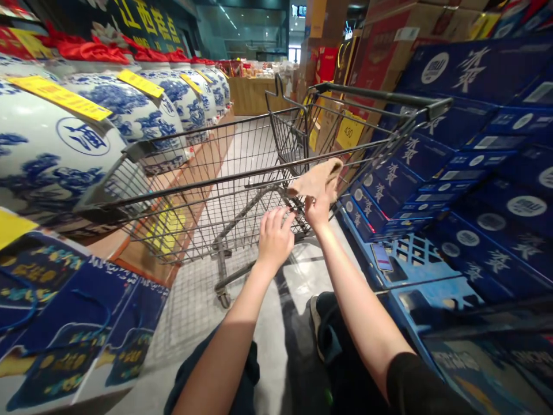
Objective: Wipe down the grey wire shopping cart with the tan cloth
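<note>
A black wire shopping cart (207, 167) stands sideways in front of me. My right hand (317, 210) is closed on a tan cloth (317, 178), which lies against the lower wires near the handle end of the cart. Just left of it, my left hand (276, 233) is raised by the cart's lower side with its fingers apart, holding nothing that shows. Its fingertips are close to the wires; whether they touch is unclear.
Large blue-and-white jars (125, 109) line a wooden ledge (199, 178) on the left. Stacked blue boxes (466, 144) rise on the right. A phone (382, 257) lies on a blue plastic pallet (415, 253). Blue gift boxes (99, 323) stand at the lower left.
</note>
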`<state>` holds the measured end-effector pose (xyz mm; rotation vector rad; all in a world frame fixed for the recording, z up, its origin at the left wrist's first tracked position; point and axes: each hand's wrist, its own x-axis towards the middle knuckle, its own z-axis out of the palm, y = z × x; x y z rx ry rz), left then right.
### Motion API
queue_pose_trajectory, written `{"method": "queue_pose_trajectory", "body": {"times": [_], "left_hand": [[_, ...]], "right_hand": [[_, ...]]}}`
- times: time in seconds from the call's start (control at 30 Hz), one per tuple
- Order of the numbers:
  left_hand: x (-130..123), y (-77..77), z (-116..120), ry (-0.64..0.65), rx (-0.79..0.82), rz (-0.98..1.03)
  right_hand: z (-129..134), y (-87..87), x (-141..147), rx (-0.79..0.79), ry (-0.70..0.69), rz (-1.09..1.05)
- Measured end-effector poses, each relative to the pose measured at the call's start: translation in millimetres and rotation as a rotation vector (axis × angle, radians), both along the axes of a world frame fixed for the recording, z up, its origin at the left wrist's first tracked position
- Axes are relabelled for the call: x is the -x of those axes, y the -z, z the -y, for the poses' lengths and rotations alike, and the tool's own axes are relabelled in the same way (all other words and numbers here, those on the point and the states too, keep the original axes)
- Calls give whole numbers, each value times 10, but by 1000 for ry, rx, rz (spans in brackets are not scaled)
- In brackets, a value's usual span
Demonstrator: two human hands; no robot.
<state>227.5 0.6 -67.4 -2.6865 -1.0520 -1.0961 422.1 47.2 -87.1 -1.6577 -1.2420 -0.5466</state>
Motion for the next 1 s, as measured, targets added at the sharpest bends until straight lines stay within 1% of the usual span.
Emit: {"method": "queue_pose_trajectory", "body": {"times": [0.07, 0.1, 0.17, 0.27, 0.37, 0.43, 0.5, 0.57, 0.63, 0.73, 0.83, 0.87, 0.93, 1.0], "left_hand": [[-148, -21, -11, -15, 56, -14], [-206, -30, -16, -33, 78, -15], [-292, -38, -24, -72, 101, -18], [-366, -18, -28, -117, 117, -46], [-404, 11, -19, -130, 130, -99], [-420, 19, -11, -140, 130, -113], [-427, 21, -5, -154, 124, -107], [-426, 26, -3, -157, 111, -101], [-416, 40, -4, -150, 90, -103], [-400, 66, 1, -146, 70, -105], [-400, 69, 19, -143, 68, -111], [-404, 64, 26, -142, 72, -110], [-415, 51, 35, -143, 82, -102], [-423, 43, 31, -142, 91, -96]], "right_hand": [[25, -40, -17, -15, -30, -1], [31, -66, -57, -33, -23, -30], [30, -127, -194, -102, 43, -152], [46, -240, -528, -261, 163, -364], [128, -358, -907, -400, 178, -474], [174, -404, -1077, -419, 191, -504], [162, -405, -1128, -336, 186, -463], [83, -362, -1078, -207, 187, -352], [-25, -299, -988, -126, 229, -228], [-136, -239, -896, -155, 289, -162], [-137, -272, -795, -157, 289, -183], [-121, -294, -718, -135, 286, -173], [-72, -329, -468, -86, 252, -115], [-11, -328, -123, -46, 146, -34]]}}
